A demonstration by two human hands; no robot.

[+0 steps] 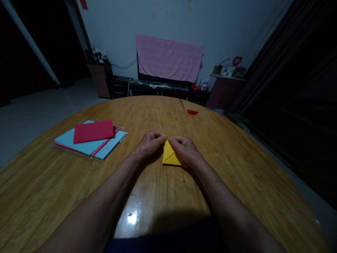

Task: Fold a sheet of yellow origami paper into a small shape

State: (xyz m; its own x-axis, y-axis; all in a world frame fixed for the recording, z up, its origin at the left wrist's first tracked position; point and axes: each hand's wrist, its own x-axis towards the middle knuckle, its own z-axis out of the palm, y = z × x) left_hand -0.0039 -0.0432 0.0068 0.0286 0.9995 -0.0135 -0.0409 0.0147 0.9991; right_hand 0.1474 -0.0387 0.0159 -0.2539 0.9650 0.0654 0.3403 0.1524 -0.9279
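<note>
A folded sheet of yellow paper (171,157) lies on the wooden table in front of me, with diagonal creases meeting on its face. My left hand (152,142) pinches its upper left edge between thumb and curled fingers. On the other side, my right hand (184,147) is closed on the paper near its top and covers much of its right part. The two thumbs are close together at the upper end of the paper. The fingertips beneath are partly hidden.
To the left on the round table (147,109) is a stack of light blue and pink paper (67,138) in a clear sleeve, topped by folded red paper (93,131). A small red folded paper boat (192,112) stands near the far edge. Beyond is a cloth-covered television (170,58).
</note>
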